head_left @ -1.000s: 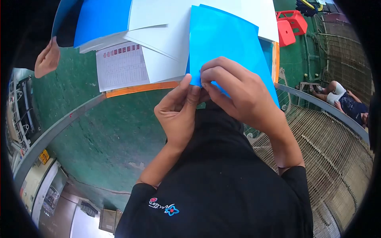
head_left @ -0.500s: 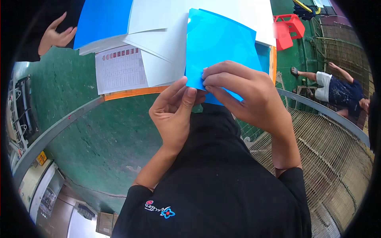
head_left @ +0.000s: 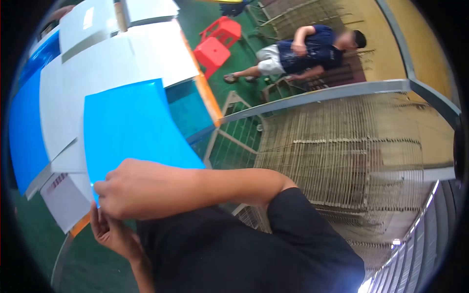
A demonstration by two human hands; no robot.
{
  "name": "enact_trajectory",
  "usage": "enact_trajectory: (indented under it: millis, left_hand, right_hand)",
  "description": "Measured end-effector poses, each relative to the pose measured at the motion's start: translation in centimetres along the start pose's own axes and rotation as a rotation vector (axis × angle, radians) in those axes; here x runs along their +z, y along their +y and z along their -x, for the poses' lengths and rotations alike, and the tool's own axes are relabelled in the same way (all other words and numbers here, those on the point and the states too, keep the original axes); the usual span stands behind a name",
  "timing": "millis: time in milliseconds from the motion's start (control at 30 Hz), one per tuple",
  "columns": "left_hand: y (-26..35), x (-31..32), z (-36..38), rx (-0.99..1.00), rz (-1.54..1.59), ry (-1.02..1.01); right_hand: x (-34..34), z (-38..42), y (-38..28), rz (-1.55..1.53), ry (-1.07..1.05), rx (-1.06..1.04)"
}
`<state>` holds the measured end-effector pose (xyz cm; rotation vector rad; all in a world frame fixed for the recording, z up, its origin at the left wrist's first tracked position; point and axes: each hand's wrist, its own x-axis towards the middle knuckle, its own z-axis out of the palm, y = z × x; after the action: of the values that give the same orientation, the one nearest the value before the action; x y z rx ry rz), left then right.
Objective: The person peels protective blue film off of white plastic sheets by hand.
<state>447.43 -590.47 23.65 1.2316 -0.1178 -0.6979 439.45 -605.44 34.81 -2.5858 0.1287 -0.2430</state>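
A bright blue sheet point(head_left: 129, 122) lies slanted over the near part of the table, its lower left corner between my hands. My right hand point(head_left: 141, 190) has its fingers bent and pressed together at that corner. Just below it, my left hand point(head_left: 115, 234) touches the same corner with its fingertips, its palm partly covered by my right hand. White sheets point(head_left: 97, 73) are spread beyond the blue sheet, and a printed page point(head_left: 66, 202) sits at the left near the orange table edge point(head_left: 207, 97).
Red plastic stools point(head_left: 212, 53) stand on the green floor beyond the table. A person point(head_left: 310, 51) in a dark shirt and white shorts is farther back. Grey metal rails point(head_left: 317, 97) and a large slatted rack point(head_left: 332, 151) fill the right side. More blue material point(head_left: 24, 132) lies far left.
The view has swung to the right and tilted, so the table and my hands appear farther left. My right hand now overlaps my left at the sheet's corner. The other person's hand at the left has moved.
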Motion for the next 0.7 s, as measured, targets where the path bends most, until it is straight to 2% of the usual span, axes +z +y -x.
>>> enact_trajectory:
  millis: [67,167,467,700]
  left_hand:
    - [0.4,0.3,0.1,-0.002,-0.037,0.048]
    - [-0.8,-2.3,-0.3,0.029,-0.047,-0.15]
    - [-0.6,-1.9,0.1,0.006,-0.048,-0.109]
    - [-0.2,-1.0,0.1,-0.013,-0.088,-0.085]
  right_hand:
    - [0.3,-0.2,-0.4,-0.016,0.044,0.01]
    - [0.8,-0.3,-0.5,0.121,0.021,-0.019]
    - [0.0,-0.2,-0.2,0.063,-0.079,-0.057]
    - [-0.1,0.3,-0.1,0.021,-0.042,-0.003]
